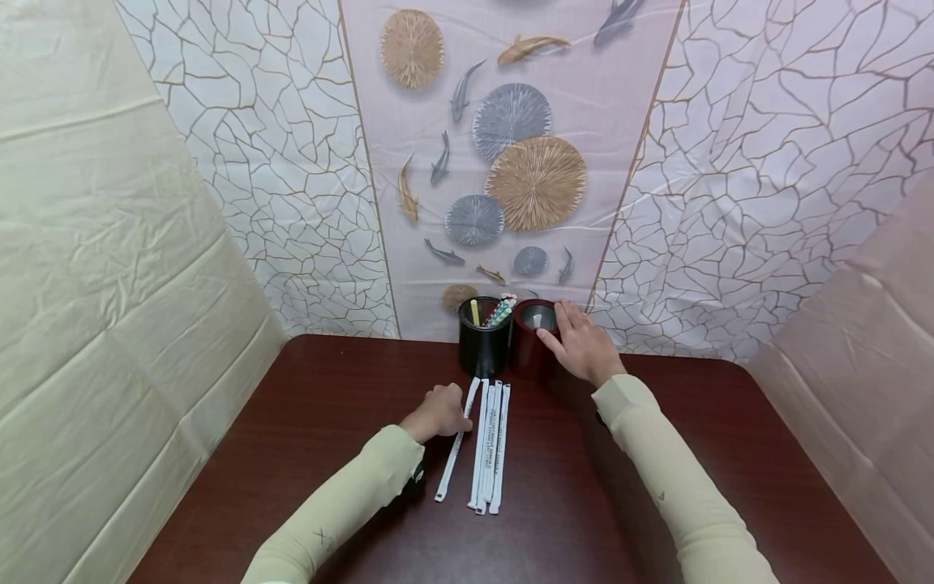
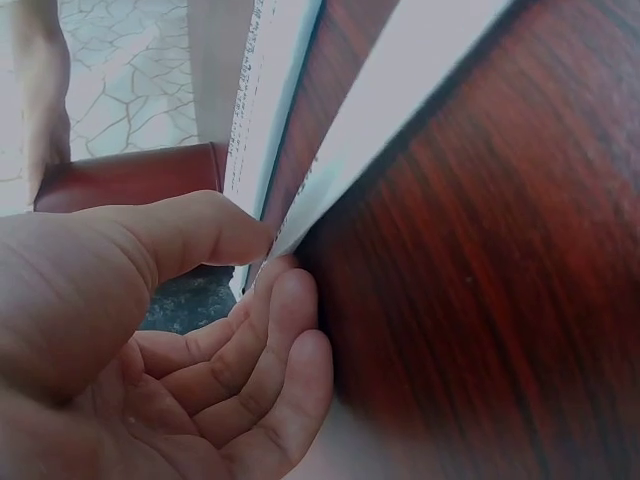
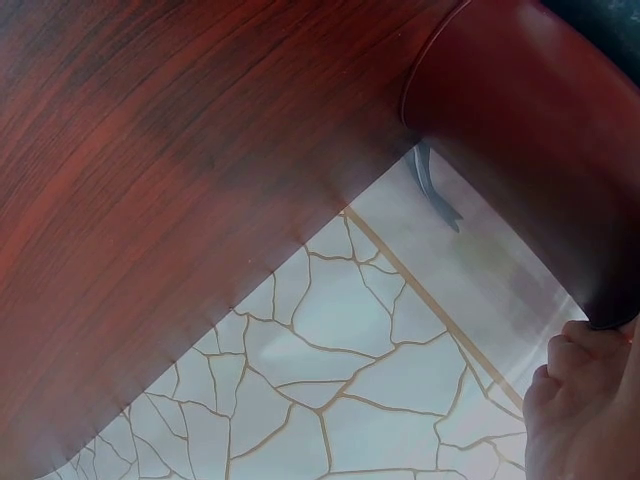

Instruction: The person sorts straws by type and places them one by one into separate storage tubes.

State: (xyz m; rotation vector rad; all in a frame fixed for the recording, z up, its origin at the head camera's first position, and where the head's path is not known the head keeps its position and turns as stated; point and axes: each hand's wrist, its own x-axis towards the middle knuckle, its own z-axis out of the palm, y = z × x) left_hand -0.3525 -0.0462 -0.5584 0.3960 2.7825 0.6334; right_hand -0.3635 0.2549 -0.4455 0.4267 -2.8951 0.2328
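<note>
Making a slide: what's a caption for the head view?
Left hand pinches a slim white packet; right hand rests on the red cup.

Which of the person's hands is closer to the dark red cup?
The right. The right hand touches the dark red cup at its rim; the left hand is apart, lower left of it in the head view, pinching a white strip.

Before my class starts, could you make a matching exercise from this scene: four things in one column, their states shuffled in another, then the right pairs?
Things
1. Left hand
2. Right hand
3. Black cup
4. Grouped white strips

States
A. Touching the dark red cup
B. Lying close together
C. Pinching a separate white strip
D. Holding patterned straws

Pairs: 1-C, 2-A, 3-D, 4-B
</note>
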